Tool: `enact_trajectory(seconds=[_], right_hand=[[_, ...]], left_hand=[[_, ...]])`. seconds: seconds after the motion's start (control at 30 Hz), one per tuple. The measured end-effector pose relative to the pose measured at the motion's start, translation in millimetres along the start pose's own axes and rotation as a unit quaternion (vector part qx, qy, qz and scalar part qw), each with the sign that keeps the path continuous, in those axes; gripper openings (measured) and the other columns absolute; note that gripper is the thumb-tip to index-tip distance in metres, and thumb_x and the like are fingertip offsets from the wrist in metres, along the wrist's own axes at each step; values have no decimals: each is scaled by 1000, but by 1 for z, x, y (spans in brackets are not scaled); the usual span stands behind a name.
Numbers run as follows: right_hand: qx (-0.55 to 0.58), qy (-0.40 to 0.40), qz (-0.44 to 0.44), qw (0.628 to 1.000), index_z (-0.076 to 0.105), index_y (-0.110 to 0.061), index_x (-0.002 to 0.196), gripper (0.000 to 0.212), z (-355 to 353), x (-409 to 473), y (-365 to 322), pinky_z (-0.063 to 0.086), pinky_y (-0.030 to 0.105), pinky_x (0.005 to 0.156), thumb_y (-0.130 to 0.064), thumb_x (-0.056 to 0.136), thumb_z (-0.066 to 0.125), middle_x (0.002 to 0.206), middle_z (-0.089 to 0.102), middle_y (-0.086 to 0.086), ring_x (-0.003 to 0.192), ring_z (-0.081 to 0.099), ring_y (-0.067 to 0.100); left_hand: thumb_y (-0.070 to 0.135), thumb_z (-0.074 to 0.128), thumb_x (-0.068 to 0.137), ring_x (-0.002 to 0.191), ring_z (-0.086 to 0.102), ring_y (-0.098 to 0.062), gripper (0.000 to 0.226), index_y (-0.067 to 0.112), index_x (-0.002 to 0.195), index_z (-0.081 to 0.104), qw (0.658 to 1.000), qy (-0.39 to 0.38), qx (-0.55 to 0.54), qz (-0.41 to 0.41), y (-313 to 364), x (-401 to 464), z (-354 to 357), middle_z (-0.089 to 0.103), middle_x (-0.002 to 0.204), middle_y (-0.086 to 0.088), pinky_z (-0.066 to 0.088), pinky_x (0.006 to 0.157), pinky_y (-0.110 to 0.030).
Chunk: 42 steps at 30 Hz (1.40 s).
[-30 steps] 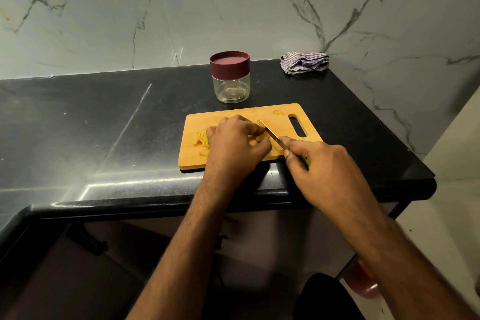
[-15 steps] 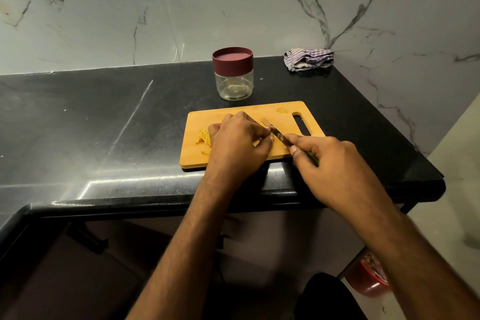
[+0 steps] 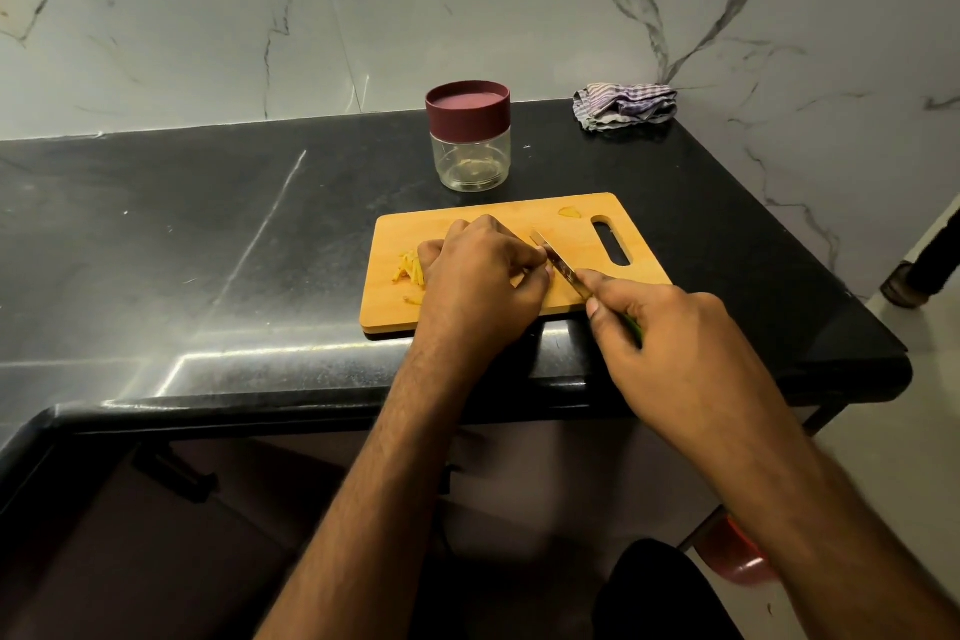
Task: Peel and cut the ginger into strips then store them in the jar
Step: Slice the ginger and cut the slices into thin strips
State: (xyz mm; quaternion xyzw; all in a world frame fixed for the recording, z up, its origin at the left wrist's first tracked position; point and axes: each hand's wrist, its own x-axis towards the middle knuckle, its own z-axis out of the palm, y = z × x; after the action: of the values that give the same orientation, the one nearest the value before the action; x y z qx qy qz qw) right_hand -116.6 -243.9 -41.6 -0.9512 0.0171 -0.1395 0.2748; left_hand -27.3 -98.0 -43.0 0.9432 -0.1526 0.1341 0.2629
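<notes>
Black counter [image 3: 208, 234]: left hand [image 3: 480, 276] curls over hidden ginger, right hand [image 3: 670, 348] grips knife [image 3: 558, 265].

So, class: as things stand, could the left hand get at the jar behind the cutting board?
Probably yes. The jar stands on the counter just beyond the cutting board, with nothing between. But the left hand is pressed down on the ginger beside the knife, so it must let go first.

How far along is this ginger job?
Partly done: a small pile of ginger strips lies on the cutting board. In hand: the left hand steadies a piece while the right hand slices with the knife. Left: filling the jar, lid on.
</notes>
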Motion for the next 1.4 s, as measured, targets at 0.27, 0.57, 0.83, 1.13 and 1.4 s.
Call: enact_trajectory(seconds=[0.27,0.57,0.83,1.13,1.4], right_hand=[[-5,4,2,1000,48,-44,136,38,2,-2,-3,31,7,50,-39,99,45,67,42,-21,62,50,1],[-4,1,-9,1000,48,-44,136,38,-1,-4,-2,39,10,59,-40,98,45,88,61,-11,72,52,5],[-23,-5,4,1000,45,-43,139,40,-2,-12,-9,40,13,58,-39,99,42,70,49,-15,66,55,6],[-122,-15,12,992,34,-37,146,45,12,8,-21,53,35,67,-26,102,38,86,62,-1,75,55,17],[-69,-37,6,997,48,-44,135,35,-4,2,-11,51,32,65,-38,101,39,74,54,-10,74,57,14]], left_hand=[[43,68,91,102,36,-4,24,32,112,75,1000,19,-11,-13,0,-2,1,51,101,20,21,88,-35],[42,67,93,109,38,-6,23,35,115,73,1000,7,3,-2,0,-4,1,54,111,18,27,94,-41],[40,68,93,113,41,-8,22,35,113,74,1000,7,12,6,-1,-3,2,55,110,18,25,95,-38],[36,71,91,109,42,-8,12,35,100,78,1000,17,-15,19,-3,-2,2,52,99,20,23,91,-37],[40,67,92,114,40,-9,19,36,109,76,1000,3,9,-5,0,-1,-1,51,105,22,23,93,-38]])
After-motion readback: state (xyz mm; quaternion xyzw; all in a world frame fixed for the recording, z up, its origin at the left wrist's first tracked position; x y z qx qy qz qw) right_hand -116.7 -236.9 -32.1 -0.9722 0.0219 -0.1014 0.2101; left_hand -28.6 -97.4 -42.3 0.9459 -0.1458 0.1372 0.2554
